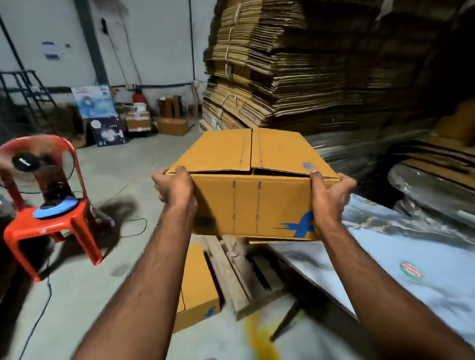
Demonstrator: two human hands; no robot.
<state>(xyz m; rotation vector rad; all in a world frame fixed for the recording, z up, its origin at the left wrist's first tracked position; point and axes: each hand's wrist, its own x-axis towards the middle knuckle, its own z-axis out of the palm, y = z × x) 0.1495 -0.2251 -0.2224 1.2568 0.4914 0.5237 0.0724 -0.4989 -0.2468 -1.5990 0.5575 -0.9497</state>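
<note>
A yellow-brown cardboard box (251, 195) with blue print is held up in front of me, above the floor. Its top flaps lie folded down with a narrow gap at the middle seam. My left hand (174, 187) grips the box's left upper edge, thumb over the top. On the opposite side, my right hand (330, 196) grips the right edge, its thumb reaching up to the top corner. Both forearms stretch out from the bottom of the view.
A shiny metal table (422, 259) runs along the right. Below the box stand a wooden pallet (234, 274) and another yellow box (198, 286). A red plastic chair (47, 213) carries a fan at left. Tall stacks of flattened cardboard (294, 70) fill the back right.
</note>
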